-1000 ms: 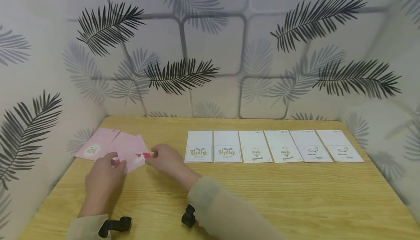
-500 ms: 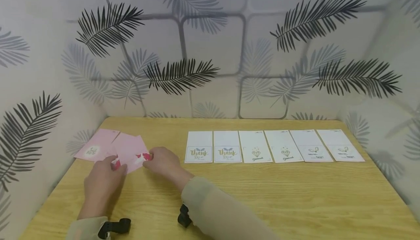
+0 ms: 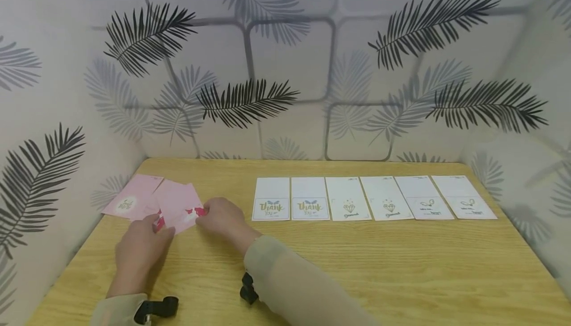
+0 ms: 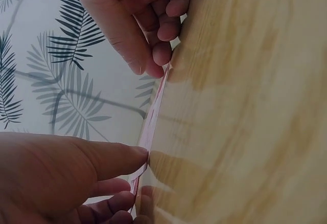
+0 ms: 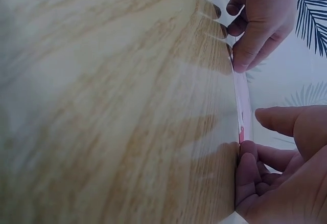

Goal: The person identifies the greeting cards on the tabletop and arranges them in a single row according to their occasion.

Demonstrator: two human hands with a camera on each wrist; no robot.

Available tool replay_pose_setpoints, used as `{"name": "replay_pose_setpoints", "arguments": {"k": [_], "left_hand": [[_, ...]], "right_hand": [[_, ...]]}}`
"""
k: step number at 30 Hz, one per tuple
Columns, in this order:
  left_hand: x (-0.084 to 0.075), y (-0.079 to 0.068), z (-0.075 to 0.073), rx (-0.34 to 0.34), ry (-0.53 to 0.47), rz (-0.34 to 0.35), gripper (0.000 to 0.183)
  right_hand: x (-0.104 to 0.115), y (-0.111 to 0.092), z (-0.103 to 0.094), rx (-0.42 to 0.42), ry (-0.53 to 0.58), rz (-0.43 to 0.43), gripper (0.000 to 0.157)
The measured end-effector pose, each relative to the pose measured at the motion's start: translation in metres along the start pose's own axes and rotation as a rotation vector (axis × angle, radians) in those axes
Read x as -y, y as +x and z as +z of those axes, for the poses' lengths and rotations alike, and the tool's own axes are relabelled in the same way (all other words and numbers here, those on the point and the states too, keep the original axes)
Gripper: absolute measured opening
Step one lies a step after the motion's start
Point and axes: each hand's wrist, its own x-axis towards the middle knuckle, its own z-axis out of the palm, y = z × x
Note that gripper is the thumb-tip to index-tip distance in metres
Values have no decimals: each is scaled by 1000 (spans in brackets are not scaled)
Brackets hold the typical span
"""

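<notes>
Right sleeve (image 3: 294, 279) sits further left than before; left hand (image 3: 140, 246) pinches pink card (image 3: 180, 201); right hand (image 3: 225, 221), fingers bent, touches its edge, pinch unclear.

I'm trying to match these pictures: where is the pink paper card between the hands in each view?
Head: pink paper card, left of centre.
Left wrist: probably the thin pink strip, edge-on near centre.
Right wrist: probably the pink strip, right of centre.
Shared landmark: yellowish wood-grain tabletop.
</notes>
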Motion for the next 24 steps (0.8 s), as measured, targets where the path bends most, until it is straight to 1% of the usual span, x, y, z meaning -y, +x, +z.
{"name": "replay_pose_setpoints", "arguments": {"k": [4, 7, 9, 14, 16, 18, 20, 22, 24], "left_hand": [[-1, -1, 0, -6, 14, 11, 64], [-2, -2, 0, -10, 25, 19, 62], [-3, -3, 0, -8, 31, 20, 61], [-3, -3, 0, -4, 36, 23, 59], [-2, -3, 0, 1, 40, 22, 59], [-2, -2, 0, 5, 43, 24, 59], [-1, -1, 1, 8, 50, 25, 59], [0, 0, 2, 8, 58, 28, 58], [0, 0, 2, 4, 69, 34, 56]], "right_hand": [[1, -2, -1, 7, 4, -2, 26], [10, -15, -13, 23, 27, 9, 20], [11, -17, -12, 13, 27, 12, 16], [25, -39, -29, 22, 90, 51, 12], [34, -53, -41, 38, 134, 82, 13], [37, -58, -44, 37, 159, 102, 13], [38, -59, -45, 41, 184, 118, 15], [31, -45, -36, 43, 204, 132, 13], [31, -43, -37, 52, 221, 137, 13]]}}
